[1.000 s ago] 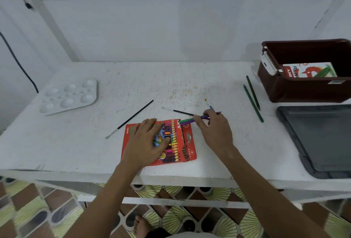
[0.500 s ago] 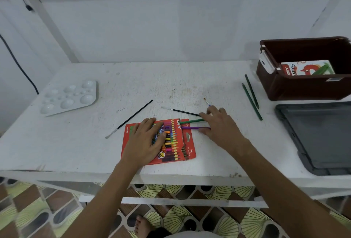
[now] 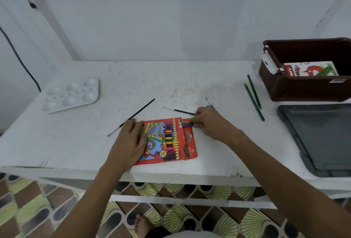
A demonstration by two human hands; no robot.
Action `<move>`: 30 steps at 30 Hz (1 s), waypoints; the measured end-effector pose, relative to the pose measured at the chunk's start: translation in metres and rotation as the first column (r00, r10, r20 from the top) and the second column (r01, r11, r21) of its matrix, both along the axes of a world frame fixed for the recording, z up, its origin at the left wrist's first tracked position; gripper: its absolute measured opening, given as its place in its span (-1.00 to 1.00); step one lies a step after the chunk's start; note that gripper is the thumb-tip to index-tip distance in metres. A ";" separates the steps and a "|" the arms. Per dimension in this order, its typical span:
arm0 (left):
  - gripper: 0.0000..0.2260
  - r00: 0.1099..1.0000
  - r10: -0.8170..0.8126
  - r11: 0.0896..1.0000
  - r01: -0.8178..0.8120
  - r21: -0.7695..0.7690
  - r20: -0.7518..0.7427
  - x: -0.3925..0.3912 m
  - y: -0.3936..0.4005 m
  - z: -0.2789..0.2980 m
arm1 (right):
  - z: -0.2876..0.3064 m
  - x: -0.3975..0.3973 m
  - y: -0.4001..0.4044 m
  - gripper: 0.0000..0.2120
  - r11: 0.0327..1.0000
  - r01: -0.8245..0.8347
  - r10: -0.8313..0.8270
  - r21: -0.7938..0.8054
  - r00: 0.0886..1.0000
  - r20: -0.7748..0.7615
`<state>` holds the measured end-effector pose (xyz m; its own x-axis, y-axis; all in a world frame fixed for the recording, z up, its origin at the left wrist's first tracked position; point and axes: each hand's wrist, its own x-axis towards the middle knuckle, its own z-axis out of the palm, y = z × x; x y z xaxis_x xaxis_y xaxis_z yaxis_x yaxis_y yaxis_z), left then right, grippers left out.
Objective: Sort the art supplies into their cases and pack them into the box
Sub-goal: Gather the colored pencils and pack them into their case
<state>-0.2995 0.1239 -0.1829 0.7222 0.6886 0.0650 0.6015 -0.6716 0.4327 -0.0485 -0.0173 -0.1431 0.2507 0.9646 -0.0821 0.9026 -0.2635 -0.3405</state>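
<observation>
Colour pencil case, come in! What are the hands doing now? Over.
Left hand flat on the colour pencil case, pinning it. Right hand pinches green and purple pencils at the case's open end. Nothing blocking.

I read "Color Pencil" in curly letters on the red pencil case [image 3: 167, 140], plus an "18" in a round badge near its lower edge. On the carton [image 3: 309, 69] inside the brown box [image 3: 296, 89] I make out "PASTELS"

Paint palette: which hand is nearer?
Left. The left hand rests on the pencil case, right of the paint palette. The right hand is farther right, at the case's open end.
</observation>
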 end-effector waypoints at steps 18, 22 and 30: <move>-0.41 0.992 0.083 0.992 -0.073 -0.098 0.100 0.000 -0.004 -0.007 | -0.004 -0.005 0.003 -0.65 0.993 0.090 -0.097 -0.074 0.989 -0.107; -0.41 0.993 0.072 0.995 -0.065 -0.076 0.098 0.000 -0.004 -0.007 | -0.001 -0.013 0.011 -0.70 0.997 0.068 -0.073 -0.030 0.977 -0.200; -0.43 0.991 0.078 0.994 -0.070 -0.079 0.107 -0.001 -0.004 -0.010 | -0.002 -0.019 0.020 -0.77 0.993 0.088 -0.064 0.078 0.961 -0.269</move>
